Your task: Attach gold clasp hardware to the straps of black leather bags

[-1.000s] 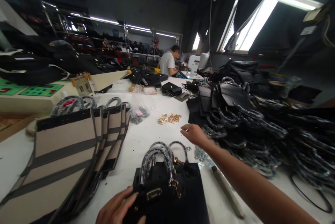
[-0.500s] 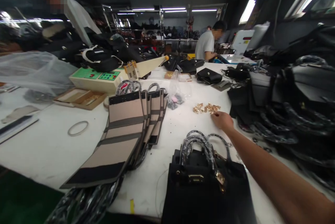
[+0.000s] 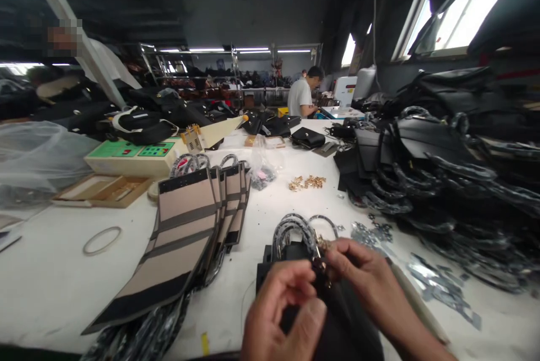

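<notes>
A black handbag (image 3: 348,316) stands in front of me, its handles (image 3: 291,229) wrapped in clear plastic. My right hand (image 3: 360,271) is pinched at the base of the handles, with a small gold metal piece (image 3: 324,243) at its fingertips. Just below them hangs gold hardware, partly hidden by the fingers. My left hand (image 3: 284,313) is over the bag's front, fingers curled but apart from the thumb, with nothing visible in it. Farther back on the white table lies a small pile of gold metal pieces (image 3: 310,182).
Striped beige-and-black bag panels (image 3: 185,237) stand in a row at left. Behind them are a green-topped machine (image 3: 130,153) and a cardboard box (image 3: 105,195). Black bags (image 3: 405,158) heap up at right, near flat silver metal parts (image 3: 439,282). A co-worker (image 3: 300,96) stands at the back.
My right hand has drawn back from the gold pile to the handbag's handles. My left hand has come into view over the bag. The camera view has shifted.
</notes>
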The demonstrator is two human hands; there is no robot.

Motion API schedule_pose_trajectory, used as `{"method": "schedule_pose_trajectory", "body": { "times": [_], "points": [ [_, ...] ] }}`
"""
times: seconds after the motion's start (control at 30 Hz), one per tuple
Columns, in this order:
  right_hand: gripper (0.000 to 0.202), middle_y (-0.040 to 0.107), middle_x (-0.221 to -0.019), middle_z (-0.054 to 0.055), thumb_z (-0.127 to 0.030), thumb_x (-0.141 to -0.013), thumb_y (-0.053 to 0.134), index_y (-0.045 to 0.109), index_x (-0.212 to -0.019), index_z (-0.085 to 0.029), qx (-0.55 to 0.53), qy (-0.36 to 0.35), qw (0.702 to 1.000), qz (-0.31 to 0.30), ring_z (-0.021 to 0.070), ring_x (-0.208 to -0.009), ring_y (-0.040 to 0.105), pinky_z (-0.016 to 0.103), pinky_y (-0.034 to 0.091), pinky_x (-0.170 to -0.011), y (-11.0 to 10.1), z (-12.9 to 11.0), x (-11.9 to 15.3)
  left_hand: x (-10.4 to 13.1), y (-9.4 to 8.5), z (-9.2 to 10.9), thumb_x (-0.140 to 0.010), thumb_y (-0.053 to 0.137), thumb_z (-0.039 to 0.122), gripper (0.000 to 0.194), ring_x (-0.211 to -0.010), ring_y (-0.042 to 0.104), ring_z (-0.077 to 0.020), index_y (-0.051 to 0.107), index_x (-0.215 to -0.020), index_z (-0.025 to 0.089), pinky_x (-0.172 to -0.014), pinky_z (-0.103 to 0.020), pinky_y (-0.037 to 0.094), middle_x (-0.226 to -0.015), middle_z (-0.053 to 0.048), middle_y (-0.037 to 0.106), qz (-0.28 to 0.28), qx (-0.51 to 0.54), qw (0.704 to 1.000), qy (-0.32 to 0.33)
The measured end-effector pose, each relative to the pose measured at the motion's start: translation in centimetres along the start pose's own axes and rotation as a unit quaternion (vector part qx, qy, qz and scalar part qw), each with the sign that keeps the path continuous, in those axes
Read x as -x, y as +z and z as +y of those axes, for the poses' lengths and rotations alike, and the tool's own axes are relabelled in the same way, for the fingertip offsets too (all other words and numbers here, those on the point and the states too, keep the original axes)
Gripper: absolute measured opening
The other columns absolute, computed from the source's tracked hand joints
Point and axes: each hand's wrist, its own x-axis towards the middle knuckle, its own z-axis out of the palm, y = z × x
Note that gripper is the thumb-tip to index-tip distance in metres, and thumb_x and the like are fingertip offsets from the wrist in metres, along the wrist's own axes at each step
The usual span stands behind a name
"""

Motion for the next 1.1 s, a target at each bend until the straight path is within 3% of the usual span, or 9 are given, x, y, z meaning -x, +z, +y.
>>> {"method": "schedule_pose_trajectory", "body": {
  "times": [0.1, 0.23, 0.33, 0.43, 0.53, 0.63, 0.8, 1.0, 1.1],
  "points": [
    [0.044, 0.062, -0.066, -0.001, -0.06, -0.087, 0.07, 0.066, -0.073, -0.019, -0.109, 0.038, 0.991, -0.075, 0.012, -0.067, 0.053, 0.025, 0.04, -0.067, 2.8, 1.1, 3.5, -0.5, -0.5, 0.0, -0.08, 0.078, 0.059, 0.062, -0.11, 0.068, -0.0251, 0.067, -0.13, 0.024, -0.094, -0.033, 0.057, -0.126, -0.01, 0.07, 0.027, 0.034, 0.999, -0.029],
    [0.047, 0.06, -0.062, -0.001, -0.064, -0.085, 0.071, 0.066, -0.076, -0.018, -0.152, 0.07, 0.976, -0.138, 0.0114, -0.061, 0.053, 0.025, 0.042, -0.063, 5.2, 2.3, 5.4, 0.7, -1.5, -1.0, -0.084, 0.078, 0.054, 0.041, -0.101, 0.072, -0.0216, 0.077, -0.11, 0.022, -0.09, -0.025, 0.058, -0.108, -0.007, 0.075, -0.028, 0.055, 0.997, -0.044],
    [0.039, 0.067, -0.075, 0.001, -0.058, -0.087, 0.071, 0.072, -0.081, -0.019, -0.075, 0.032, 0.993, -0.091, 0.0127, -0.072, 0.061, 0.024, 0.047, -0.07, 5.6, 2.4, 6.1, 1.6, -2.4, -1.8, -0.085, 0.078, 0.047, 0.03, -0.098, 0.072, -0.0198, 0.078, -0.101, 0.021, -0.088, -0.022, 0.058, -0.103, -0.005, 0.075, -0.019, 0.032, 0.999, -0.013],
    [0.02, 0.071, -0.091, 0.0, -0.043, -0.089, 0.075, 0.076, -0.099, -0.026, 0.002, -0.1, 0.995, 0.025, 0.013, -0.087, 0.065, 0.022, 0.05, -0.079, 5.5, 2.3, 6.6, 1.8, -3.3, -2.4, -0.087, 0.077, 0.045, 0.027, -0.099, 0.073, -0.0193, 0.078, -0.103, 0.023, -0.088, -0.02, 0.058, -0.104, -0.005, 0.076, -0.025, -0.003, 1.0, -0.003],
    [0.009, 0.071, -0.086, -0.001, -0.034, -0.091, 0.073, 0.077, -0.093, -0.026, 0.021, -0.175, 0.984, 0.024, 0.0113, -0.082, 0.066, 0.021, 0.051, -0.076, 5.4, 2.3, 6.9, 1.7, -4.0, -2.9, -0.089, 0.075, 0.043, 0.023, -0.096, 0.074, -0.0169, 0.079, -0.104, 0.025, -0.086, -0.017, 0.058, -0.103, -0.004, 0.076, -0.048, -0.069, 0.996, 0.022],
    [0.012, 0.071, -0.084, 0.0, -0.034, -0.091, 0.074, 0.077, -0.085, -0.024, 0.013, -0.14, 0.99, -0.018, 0.0107, -0.08, 0.068, 0.021, 0.051, -0.076, 5.3, 2.6, 7.0, 1.8, -4.2, -3.1, -0.09, 0.074, 0.042, 0.02, -0.1, 0.073, -0.0153, 0.079, -0.103, 0.028, -0.09, -0.015, 0.056, -0.106, -0.002, 0.077, -0.059, -0.108, 0.991, 0.042],
    [0.011, 0.072, -0.084, -0.002, -0.036, -0.091, 0.075, 0.079, -0.087, -0.027, 0.02, -0.133, 0.991, -0.027, 0.0103, -0.079, 0.068, 0.022, 0.051, -0.075, 5.0, 3.3, 7.3, 2.3, -4.2, -3.6, -0.087, 0.076, 0.048, 0.028, -0.094, 0.075, -0.0174, 0.079, -0.105, 0.026, -0.085, -0.017, 0.058, -0.102, -0.003, 0.08, -0.055, -0.074, 0.995, -0.05],
    [0.017, 0.069, -0.087, -0.001, -0.038, -0.086, 0.08, 0.076, -0.083, -0.022, 0.008, -0.041, 0.994, -0.1, 0.0118, -0.082, 0.065, 0.023, 0.049, -0.077, 4.3, 2.3, 7.3, 2.7, -4.5, -3.9, -0.089, 0.076, 0.044, 0.024, -0.092, 0.073, -0.0153, 0.079, -0.104, 0.025, -0.082, -0.016, 0.056, -0.098, -0.002, 0.077, -0.093, -0.071, 0.992, -0.043],
    [0.02, 0.066, -0.084, -0.001, -0.037, -0.083, 0.083, 0.074, -0.079, -0.02, -0.023, -0.048, 0.991, -0.12, 0.0121, -0.08, 0.062, 0.024, 0.048, -0.076, 4.1, 1.9, 7.4, 2.9, -4.3, -3.1, -0.087, 0.077, 0.046, 0.028, -0.09, 0.072, -0.0161, 0.079, -0.105, 0.024, -0.08, -0.018, 0.056, -0.095, -0.002, 0.076, -0.104, -0.051, 0.991, -0.074]
  ]
}}
